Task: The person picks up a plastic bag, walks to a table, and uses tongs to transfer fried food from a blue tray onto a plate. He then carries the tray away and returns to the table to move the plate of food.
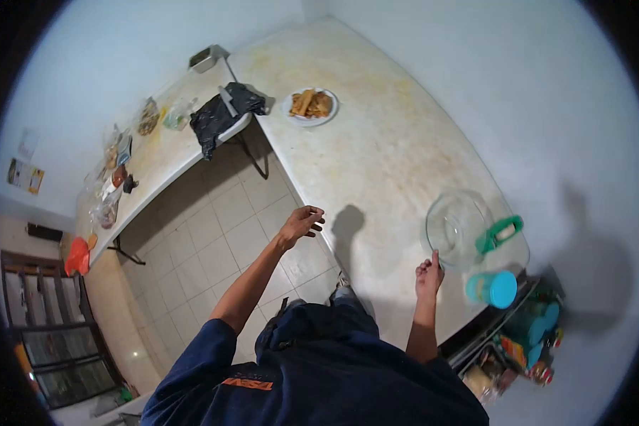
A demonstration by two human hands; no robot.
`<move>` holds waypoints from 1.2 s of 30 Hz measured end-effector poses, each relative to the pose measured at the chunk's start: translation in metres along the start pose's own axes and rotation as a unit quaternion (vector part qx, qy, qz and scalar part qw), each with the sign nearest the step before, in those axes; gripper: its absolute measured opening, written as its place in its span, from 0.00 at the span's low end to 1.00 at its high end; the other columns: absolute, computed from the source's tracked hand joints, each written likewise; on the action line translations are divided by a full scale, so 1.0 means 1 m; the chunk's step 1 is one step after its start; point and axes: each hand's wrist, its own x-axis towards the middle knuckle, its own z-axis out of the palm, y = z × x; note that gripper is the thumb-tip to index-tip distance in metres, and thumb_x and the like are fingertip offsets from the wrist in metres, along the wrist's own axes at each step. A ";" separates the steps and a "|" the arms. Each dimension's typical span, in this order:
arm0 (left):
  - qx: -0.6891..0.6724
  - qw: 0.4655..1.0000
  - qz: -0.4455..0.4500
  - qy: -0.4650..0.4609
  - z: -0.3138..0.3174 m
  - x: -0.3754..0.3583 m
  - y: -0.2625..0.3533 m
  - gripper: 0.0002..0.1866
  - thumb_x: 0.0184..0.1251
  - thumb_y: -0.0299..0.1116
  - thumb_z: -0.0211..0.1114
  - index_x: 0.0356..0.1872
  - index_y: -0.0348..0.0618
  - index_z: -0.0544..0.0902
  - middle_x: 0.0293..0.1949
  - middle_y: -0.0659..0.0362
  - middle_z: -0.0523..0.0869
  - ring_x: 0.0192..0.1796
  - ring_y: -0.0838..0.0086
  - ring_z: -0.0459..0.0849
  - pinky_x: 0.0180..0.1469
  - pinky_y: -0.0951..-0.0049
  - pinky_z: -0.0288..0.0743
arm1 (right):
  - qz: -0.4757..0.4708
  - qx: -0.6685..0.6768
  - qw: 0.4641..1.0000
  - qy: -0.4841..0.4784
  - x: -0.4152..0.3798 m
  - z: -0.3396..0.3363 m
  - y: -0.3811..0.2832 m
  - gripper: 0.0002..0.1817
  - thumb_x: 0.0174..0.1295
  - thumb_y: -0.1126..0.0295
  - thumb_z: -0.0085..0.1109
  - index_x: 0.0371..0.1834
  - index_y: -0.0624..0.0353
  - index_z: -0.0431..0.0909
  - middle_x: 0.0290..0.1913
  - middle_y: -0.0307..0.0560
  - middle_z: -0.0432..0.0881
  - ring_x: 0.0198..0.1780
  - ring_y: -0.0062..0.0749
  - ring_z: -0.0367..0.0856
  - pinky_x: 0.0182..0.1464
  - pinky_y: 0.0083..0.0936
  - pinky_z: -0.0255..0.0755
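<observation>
My left hand (303, 226) hovers at the table's near edge, over the floor side, with its fingers loosely apart and nothing in them. Close to the clear glass bowl (440, 204) is my right hand (429, 277), its index finger stretched toward the rim and the other fingers loosely bent; no object shows in it. Against the bowl's far right side lies a green object (487, 243) with a pale middle. A container with a turquoise lid (503, 290) stands on the table to the right of my right hand.
A white plate (313, 122) of golden-brown fried pieces sits farther along the table (383, 142). On the adjoining table are a black plastic bag (209, 124), a knife (228, 101), a metal tray (204, 62) and several bagged foods. A packed shelf (508, 341) stands at lower right.
</observation>
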 end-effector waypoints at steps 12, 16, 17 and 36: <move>-0.054 0.995 -0.013 0.081 -0.181 0.051 0.012 0.17 0.73 0.42 0.62 0.55 0.44 0.77 0.47 0.55 0.83 0.44 0.69 0.84 0.44 0.68 0.80 | 0.023 -0.249 0.952 -0.179 -0.003 0.239 0.111 0.10 0.69 0.63 0.61 0.42 0.57 0.75 0.27 0.35 0.75 0.26 0.17 0.71 0.26 0.17 0.65; -0.032 0.993 0.003 0.115 -0.273 0.083 0.023 0.17 0.73 0.42 0.62 0.55 0.43 0.76 0.46 0.55 0.83 0.43 0.70 0.84 0.44 0.69 0.80 | -0.055 -0.333 0.909 -0.245 0.025 0.343 0.146 0.11 0.68 0.65 0.61 0.44 0.61 0.77 0.30 0.38 0.79 0.27 0.19 0.76 0.26 0.18 0.69; -0.029 0.991 0.011 0.129 -0.299 0.091 0.024 0.17 0.73 0.42 0.62 0.55 0.43 0.76 0.46 0.55 0.83 0.42 0.70 0.84 0.43 0.69 0.80 | -0.069 -0.345 0.903 -0.246 0.029 0.366 0.154 0.11 0.68 0.65 0.61 0.44 0.62 0.78 0.30 0.39 0.80 0.27 0.19 0.76 0.25 0.18 0.70; -0.108 0.963 -0.004 0.248 -0.546 0.179 0.036 0.34 0.61 0.41 0.72 0.64 0.31 0.73 0.58 0.40 0.80 0.58 0.53 0.80 0.62 0.59 0.73 | -0.329 -0.601 0.515 -0.515 0.047 0.772 0.327 0.24 0.64 0.66 0.61 0.62 0.61 0.70 0.59 0.62 0.74 0.62 0.57 0.72 0.62 0.47 0.68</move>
